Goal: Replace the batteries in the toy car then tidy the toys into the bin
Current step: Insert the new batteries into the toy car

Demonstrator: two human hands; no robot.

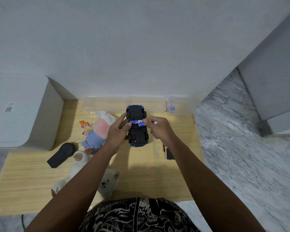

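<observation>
A blue toy car (137, 113) lies upside down on the wooden table (32, 173), its black underside up. My left hand (117, 132) grips its left side, thumb near the open battery bay. A blue-and-white battery (135, 122) lies in the bay. My right hand (158, 129) pinches a second battery (141, 124) at the bay and also holds another battery (155, 122) against its fingers. A large white lidded bin (18, 111) stands at the table's left.
A pink-and-blue plush doll (97, 133), a small orange-haired figure (84, 125), a black remote (61, 154) and a white teddy bear (107, 182) lie left of centre. Clear plastic boxes (146, 104) line the wall. A black battery cover (170, 154) and a screwdriver (164, 150) lie to the right.
</observation>
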